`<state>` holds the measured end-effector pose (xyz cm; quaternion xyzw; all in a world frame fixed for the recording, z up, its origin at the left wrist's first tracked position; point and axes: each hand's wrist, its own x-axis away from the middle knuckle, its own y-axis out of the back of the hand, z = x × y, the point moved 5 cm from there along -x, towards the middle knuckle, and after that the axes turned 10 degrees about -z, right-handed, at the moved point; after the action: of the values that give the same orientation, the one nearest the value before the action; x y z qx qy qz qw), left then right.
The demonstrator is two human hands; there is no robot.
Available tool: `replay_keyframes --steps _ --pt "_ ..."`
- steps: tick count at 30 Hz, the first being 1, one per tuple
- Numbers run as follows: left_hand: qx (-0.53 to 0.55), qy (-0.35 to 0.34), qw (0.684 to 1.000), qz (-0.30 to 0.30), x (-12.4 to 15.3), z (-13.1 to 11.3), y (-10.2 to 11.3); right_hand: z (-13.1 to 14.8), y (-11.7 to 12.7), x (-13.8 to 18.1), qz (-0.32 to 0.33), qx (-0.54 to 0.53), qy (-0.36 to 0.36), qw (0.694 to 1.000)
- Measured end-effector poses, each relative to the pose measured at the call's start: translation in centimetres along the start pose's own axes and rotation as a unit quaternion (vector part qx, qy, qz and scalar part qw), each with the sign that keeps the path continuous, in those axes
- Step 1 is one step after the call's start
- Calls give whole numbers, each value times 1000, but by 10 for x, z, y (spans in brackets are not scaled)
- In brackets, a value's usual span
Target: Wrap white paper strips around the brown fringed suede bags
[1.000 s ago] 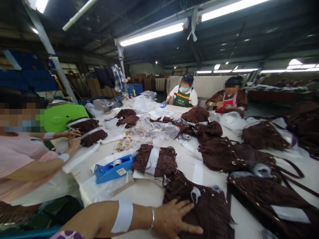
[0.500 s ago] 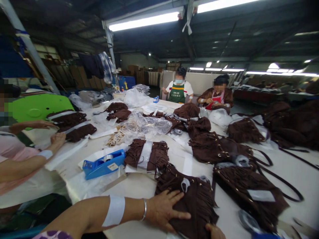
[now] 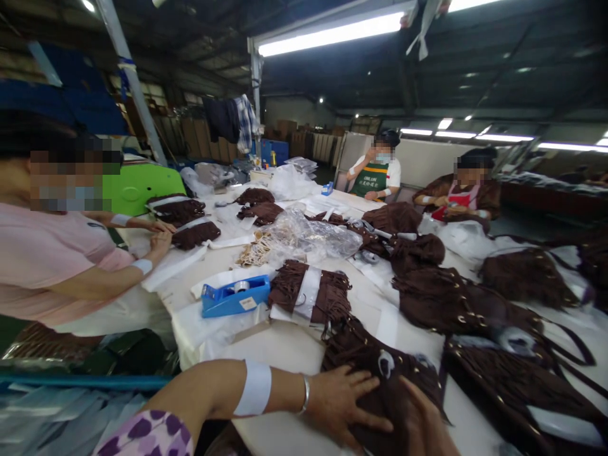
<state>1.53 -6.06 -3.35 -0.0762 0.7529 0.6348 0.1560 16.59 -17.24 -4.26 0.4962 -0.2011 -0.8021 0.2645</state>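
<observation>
A dark brown fringed bag (image 3: 365,354) with metal eyelets lies on the table in front of me. My left hand (image 3: 349,402) rests flat on its left part, fingers spread. Over the right part of the bag is my right hand (image 3: 422,415), somewhat blurred, its fingers stretched out towards the eyelets. A grey-white wrapped bit (image 3: 386,364) shows at the bag's top edge. Just beyond lies a folded fringed bag (image 3: 285,285) with a pale band (image 3: 308,292) around it. A blue tape dispenser (image 3: 236,296) stands to its left.
More brown bags (image 3: 430,297) with straps lie on the right. Clear plastic bags (image 3: 313,234) and a heap of beige cords (image 3: 255,250) are mid-table. A co-worker in pink (image 3: 61,259) handles a banded brown bundle (image 3: 197,234) at left. Two people sit across the table.
The view has swung left, so things appear further right. My right hand has moved from the bag's lower right edge onto it. My left hand stays flat on the bag.
</observation>
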Motion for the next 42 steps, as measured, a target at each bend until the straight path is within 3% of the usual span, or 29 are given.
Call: replay_keyframes --steps 2,4,8,11,13,15,18,20,25,27,30,34,36,39,40,42 --pt "-10 -11 1000 1 -2 -2 -1 20 -28 -1 73 0 44 996" --pt "-1 -11 1000 -6 -2 -4 -1 28 -42 3 79 18 44 996" --pt "52 19 996 -67 14 3 2 28 -48 10 119 16 26 992" --pt "59 38 994 -85 51 22 4 29 -46 9 149 36 19 988" --pt "30 98 991 -91 86 43 10 30 -45 8 153 39 20 987" --pt "-23 202 972 -115 125 66 22 30 -45 9 148 35 23 988" --pt "-76 308 934 -162 162 71 37 28 -48 11 145 34 26 988" --pt "-66 326 925 -183 159 53 37 26 -49 11 148 41 27 988" --pt "24 291 942 -166 96 1 6 28 -48 9 156 57 35 985" --pt "33 280 947 -154 79 0 -2 29 -48 9 160 59 38 985" --pt "58 254 954 -149 70 24 -4 29 -47 10 165 61 38 984" --pt "66 282 941 -172 82 70 13 28 -47 10 165 52 32 984" --pt "48 329 921 -204 92 79 26 28 -46 10 162 52 30 985" --pt "17 389 882 -266 98 61 41 30 -46 9 162 59 31 985" --pt "17 371 887 -274 93 48 43 30 -46 9 162 62 32 984" --pt "32 262 932 -248 74 19 39 33 -45 7 163 64 31 984"
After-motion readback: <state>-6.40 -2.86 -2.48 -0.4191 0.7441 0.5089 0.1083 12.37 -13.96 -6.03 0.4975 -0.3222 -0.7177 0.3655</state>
